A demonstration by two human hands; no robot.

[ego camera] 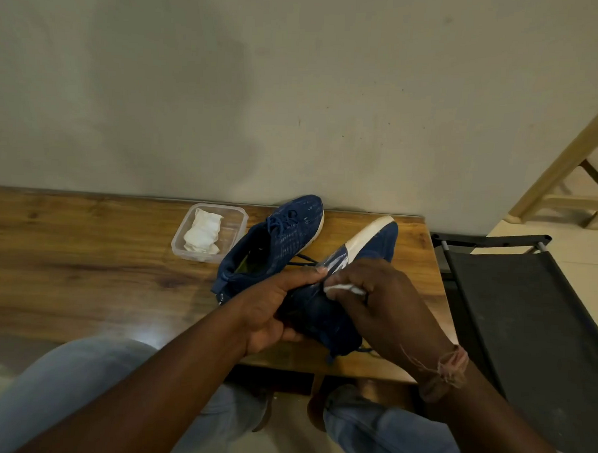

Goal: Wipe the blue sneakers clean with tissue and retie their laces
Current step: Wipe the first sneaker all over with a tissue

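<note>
From the head camera, the person's left hand (273, 311) grips the nearer sneaker (343, 286) around its heel end, tipping it on its side, probably so the white sole faces up for cleaning. The right hand (387, 298) pinches a tissue (344, 289) against that sole. The other sneaker (272, 245) rests upright on the table (83, 258). Beside it, a clear plastic tub (236, 220) holds more crumpled tissue.

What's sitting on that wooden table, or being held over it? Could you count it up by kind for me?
Blue sneakers: 2, one resting on the table, one held in the left hand
Clear plastic tubs: 1
Tissue wads: 2, one in the tub, one pinched in the right hand
Total: 5
</note>
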